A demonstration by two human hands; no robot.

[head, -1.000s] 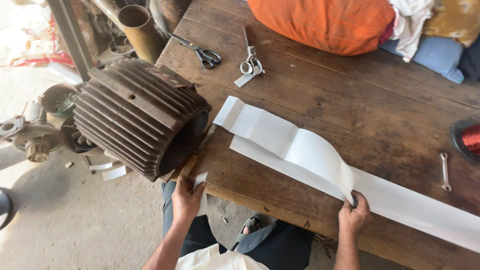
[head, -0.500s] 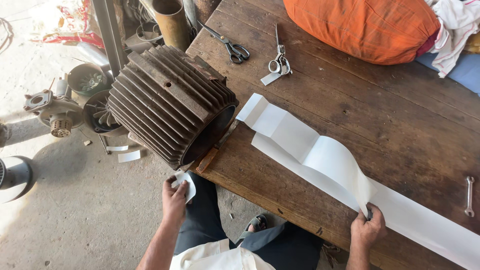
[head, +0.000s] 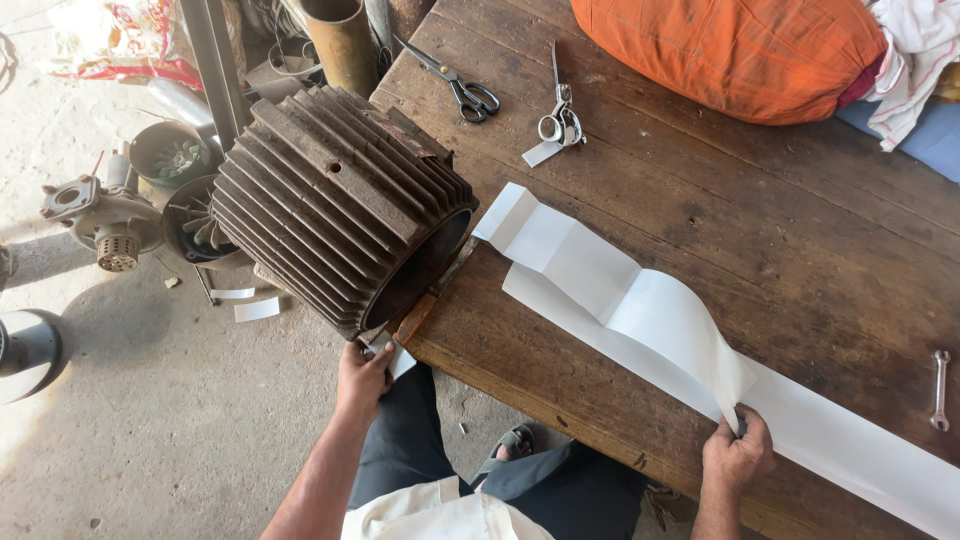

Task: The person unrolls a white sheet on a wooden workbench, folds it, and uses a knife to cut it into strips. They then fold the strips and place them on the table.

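Since a second ago: view has swung right and closer; left hand [head: 362, 378] has stayed at the lower rim of the motor housing [head: 340, 215], right hand [head: 737, 455] has slid a little right along the white strip [head: 640, 310].

Left hand: closed on a small white paper piece [head: 398, 358], just under the housing's open bore, off the tabletop's [head: 700, 220] near-left corner.
Right hand: pinching the folded-over end of the strip at the near edge. The strip runs from the near-left corner toward the right edge, with creases and one raised loop.

Progress, my read: strip is laid out and partly folded; small piece is at the bore but not visibly seated. Insulating the bore looks barely begun.

Two scissors [head: 462, 88] [head: 560, 118] lie idle toward the far edge, spanner [head: 939, 388] at the right edge, orange bundle [head: 730, 55] at the far side.
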